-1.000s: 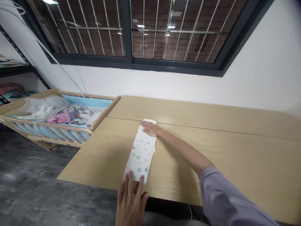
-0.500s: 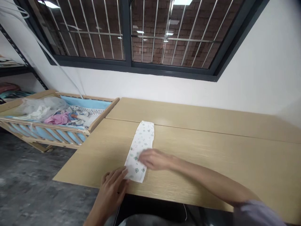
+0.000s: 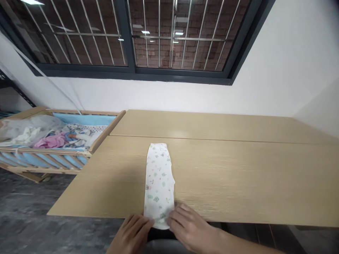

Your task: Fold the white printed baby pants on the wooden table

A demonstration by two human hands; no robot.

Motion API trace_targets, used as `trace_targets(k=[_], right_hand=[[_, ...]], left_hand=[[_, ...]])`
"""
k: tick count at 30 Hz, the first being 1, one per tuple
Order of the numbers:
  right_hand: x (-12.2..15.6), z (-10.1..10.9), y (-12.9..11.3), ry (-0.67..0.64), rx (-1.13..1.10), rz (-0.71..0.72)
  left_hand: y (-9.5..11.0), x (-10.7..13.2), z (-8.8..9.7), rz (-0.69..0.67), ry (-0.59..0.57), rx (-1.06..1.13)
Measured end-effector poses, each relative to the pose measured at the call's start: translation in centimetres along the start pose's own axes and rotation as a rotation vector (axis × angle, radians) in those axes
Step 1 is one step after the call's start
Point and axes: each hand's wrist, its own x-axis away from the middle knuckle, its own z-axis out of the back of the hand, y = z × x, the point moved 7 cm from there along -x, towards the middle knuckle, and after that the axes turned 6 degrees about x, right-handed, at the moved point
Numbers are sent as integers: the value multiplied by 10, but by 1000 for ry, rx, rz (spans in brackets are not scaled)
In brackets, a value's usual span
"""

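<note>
At the near edge of a wood-grain table [image 3: 238,183], two bare hands rest at the end of a narrow strip of white printed cloth [image 3: 159,180]. The left hand [image 3: 131,234] and the right hand [image 3: 189,227] stand apart with the cloth between them, the fingers of each at a near corner; whether they pinch it or merely touch it cannot be told. The strip lies flat and runs away from the person, its near end at the table edge and its long sides slightly uneven. A sideways tug could skew its layers, and a pull toward the body could drag it over the edge. Beyond, a seam [image 3: 212,140] crosses the tabletop. To the left, a wooden crib [image 3: 107,132] holds a pink garment [image 3: 50,141] among other clothes [image 3: 82,138]. Farther off, a barred window [image 3: 129,53] looks onto a brick wall [image 3: 156,21].
</note>
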Motion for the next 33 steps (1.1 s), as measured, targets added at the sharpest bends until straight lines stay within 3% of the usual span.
trace_targets(k=[4,8,11,15,18,21,24,27,30,33], right_hand=[[-25,51,33,-74,-365,-248],[-72,69,103,3,-514,-393],[-111,57,166,166,-488,-452],[-149,15,231,141,-458,-579],[-161,-9,257,96,-385,-648],[-164,-23,265,47,-326,-674],[-163,-23,261,20,-257,-662],[-162,-8,243,68,-167,-607],[-166,3,196,43,-68,-290],[-161,-9,142,-86,-73,96]], left_hand=[[-17,-34,21,130,34,142],[-68,-93,43,283,138,159],[-117,-140,46,444,137,79],[-171,-186,24,574,61,-24],[-199,-204,-2,643,12,-74],[-213,-213,-20,684,-38,-111],[-204,-210,-21,691,-38,-160],[-166,-186,-16,663,7,-222],[-115,-144,-32,634,13,-257],[-77,-107,-59,592,39,-359]])
